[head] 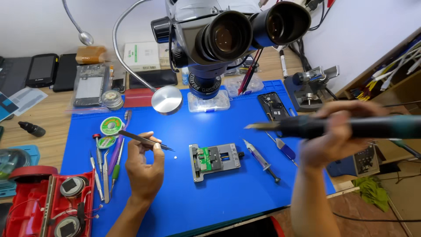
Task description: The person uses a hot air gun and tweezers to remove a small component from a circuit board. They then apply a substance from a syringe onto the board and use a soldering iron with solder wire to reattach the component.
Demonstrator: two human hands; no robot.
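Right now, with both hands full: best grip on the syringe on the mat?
Pinch the syringe mid-barrel, from above. It lies flat on the blue mat, its thin dark tip toward the near edge, clear of the metal holder on its left. Probably the right hand, once it sets down the iron.

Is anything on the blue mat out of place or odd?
One small white speck lies loose on the blue mat, just off the tip of the tweezers in the left hand. Otherwise nothing stands out; the board holder sits flat.
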